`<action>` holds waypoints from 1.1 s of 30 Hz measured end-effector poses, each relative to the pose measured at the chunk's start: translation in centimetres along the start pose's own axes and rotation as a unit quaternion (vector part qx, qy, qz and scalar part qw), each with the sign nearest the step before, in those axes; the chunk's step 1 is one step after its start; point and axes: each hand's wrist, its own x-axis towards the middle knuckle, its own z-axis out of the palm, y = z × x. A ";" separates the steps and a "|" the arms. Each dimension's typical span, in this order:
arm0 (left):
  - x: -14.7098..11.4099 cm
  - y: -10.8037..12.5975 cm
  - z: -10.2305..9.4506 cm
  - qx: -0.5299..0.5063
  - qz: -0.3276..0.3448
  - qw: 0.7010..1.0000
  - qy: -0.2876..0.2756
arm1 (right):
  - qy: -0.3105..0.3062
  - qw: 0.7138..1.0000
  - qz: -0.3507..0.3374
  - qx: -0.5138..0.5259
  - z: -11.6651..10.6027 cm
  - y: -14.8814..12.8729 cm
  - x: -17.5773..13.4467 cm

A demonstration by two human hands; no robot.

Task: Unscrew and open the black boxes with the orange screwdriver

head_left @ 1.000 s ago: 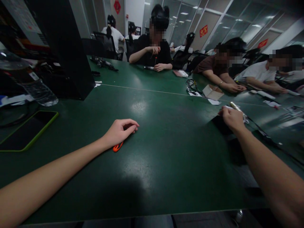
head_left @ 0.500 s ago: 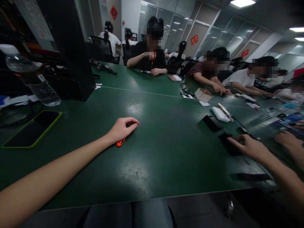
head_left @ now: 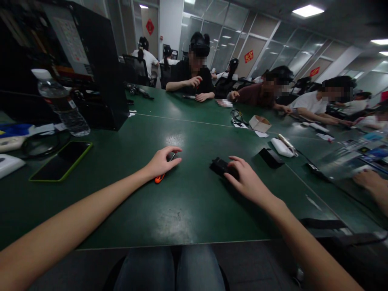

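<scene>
My left hand (head_left: 161, 162) rests on the green table (head_left: 194, 202), its fingers and thumb curved but apart. Under it lies a slim tool with an orange handle end (head_left: 159, 178); a short piece of thin metal shows between thumb and fingers, and the rest is covered by the palm. My right hand (head_left: 247, 178) has its thumb and fingers around a small black block-shaped object (head_left: 218, 166) at the table surface. The far end of this object sticks out to the left; its near end is hidden by the fingers.
A second black box-like piece (head_left: 270, 157) and a white case (head_left: 282, 147) lie to the right. At left are a phone (head_left: 62, 161), a water bottle (head_left: 65, 105) and a black computer case (head_left: 104, 72). A small open carton (head_left: 260, 123) stands farther back. Other people sit around the table.
My right hand has come in leftward from the right side, bringing the black block-shaped object toward the middle. My left hand stays over the orange-handled tool, with its thumb and fingers slightly wider apart.
</scene>
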 end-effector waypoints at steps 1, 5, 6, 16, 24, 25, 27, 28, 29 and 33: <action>0.0 -0.2 0.1 0.003 0.001 1.000 0.004 | 0.027 0.999 -0.046 -0.006 0.5 -1.9 1.0; 0.0 -0.6 0.3 -0.003 0.000 1.000 0.019 | -0.014 0.948 -0.317 -0.037 2.9 -9.7 3.9; 0.0 -0.6 0.3 -0.007 -0.001 1.000 0.019 | -0.036 0.922 -0.380 -0.060 3.6 -11.5 4.4; 0.0 0.8 0.0 0.000 -0.031 0.999 -0.039 | -0.013 0.898 -0.433 -0.079 8.3 -16.3 6.0; 0.1 0.6 -0.1 -0.038 -0.038 0.997 -0.059 | 0.011 0.915 -0.392 -0.092 8.3 -16.1 5.5; 0.0 0.6 -0.1 -0.039 -0.038 0.997 -0.058 | 0.019 0.910 -0.403 -0.090 8.3 -16.1 5.5; -0.1 0.6 0.0 -0.034 -0.038 0.997 -0.054 | 0.032 0.889 -0.451 -0.079 8.1 -16.2 5.6; -0.1 0.7 0.1 -0.028 -0.036 0.998 -0.053 | 0.041 0.873 -0.481 -0.072 8.0 -16.2 5.6; -0.2 0.8 0.1 -0.018 -0.031 0.998 -0.051 | 0.054 0.855 -0.511 -0.062 7.7 -16.2 5.5; -0.4 1.2 0.1 0.025 -0.014 0.998 -0.051 | 0.129 0.806 -0.578 -0.002 6.2 -16.7 4.3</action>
